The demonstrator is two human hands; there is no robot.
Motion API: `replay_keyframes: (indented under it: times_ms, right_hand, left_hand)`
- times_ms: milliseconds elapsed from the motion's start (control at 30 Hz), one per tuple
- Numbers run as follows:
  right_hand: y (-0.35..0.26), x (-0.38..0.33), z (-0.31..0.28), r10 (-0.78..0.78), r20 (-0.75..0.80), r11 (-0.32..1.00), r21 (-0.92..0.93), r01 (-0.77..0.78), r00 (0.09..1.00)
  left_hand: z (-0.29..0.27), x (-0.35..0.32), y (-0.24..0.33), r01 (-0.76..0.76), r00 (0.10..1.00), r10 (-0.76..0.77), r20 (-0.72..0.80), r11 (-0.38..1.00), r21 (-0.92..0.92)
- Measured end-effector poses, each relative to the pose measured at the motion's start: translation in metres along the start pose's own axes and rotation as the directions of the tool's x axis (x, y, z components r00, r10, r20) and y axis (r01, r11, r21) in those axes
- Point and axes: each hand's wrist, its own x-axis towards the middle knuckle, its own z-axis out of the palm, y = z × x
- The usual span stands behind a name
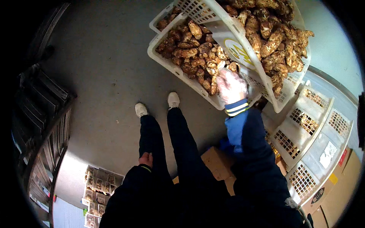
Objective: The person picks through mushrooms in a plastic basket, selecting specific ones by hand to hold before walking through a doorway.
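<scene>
My right hand (231, 86), in a thin clear plastic glove, reaches over the near right part of a white plastic crate (175, 69). Its fingers are drawn together, and a pale mushroom (221, 64) shows at their tips; glare blurs the grip. Below the hand, the crate holds many thick brown mushrooms (186, 53), some with pale cut or scraped patches. My left hand (146, 159) hangs low beside my left leg, bare, its fingers curled and nothing visible in them.
A second white crate (249, 47), heaped with bigger mushrooms (273, 41), sits tilted at the right. Stacked white crates (300, 121) and cardboard boxes (338, 186) line the right side. Dark racks (42, 98) stand at left, with more crates (99, 186) at lower left. Grey floor (106, 60) lies between.
</scene>
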Motion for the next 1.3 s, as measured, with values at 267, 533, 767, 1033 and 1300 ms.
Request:
replay_keyframes:
  times_ms: [267, 533, 767, 1033, 1300]
  right_hand:
    - [-0.042, 0.068, 0.054, -0.401, -0.075, 0.904, -0.192, 0.381, 0.913]
    - [-0.004, 0.023, 0.003, 0.239, 0.469, 0.025, 0.872, -0.489, 0.850]
    - [-0.068, 0.076, 0.041, -0.493, 0.138, 0.870, 0.111, 0.481, 0.859]
    - [-0.106, 0.100, 0.037, -0.264, 0.629, 0.708, -0.388, 0.590, 0.731]
    - [-0.054, 0.068, 0.009, -0.362, 0.544, 0.672, -0.411, 0.616, 0.757]
  left_hand:
    - [0.000, 0.003, 0.006, -0.110, 0.993, 0.110, -0.031, 0.994, -0.013]
    - [0.012, -0.001, -0.008, -0.103, 0.991, 0.096, -0.090, 0.992, -0.076]
    - [0.013, 0.000, -0.007, -0.036, 0.999, 0.035, -0.012, 0.998, -0.054]
    - [0.009, -0.002, -0.005, 0.037, 0.999, -0.038, 0.024, 0.998, 0.041]
    - [0.005, -0.006, 0.004, 0.066, 0.998, -0.065, 0.021, 0.996, -0.056]
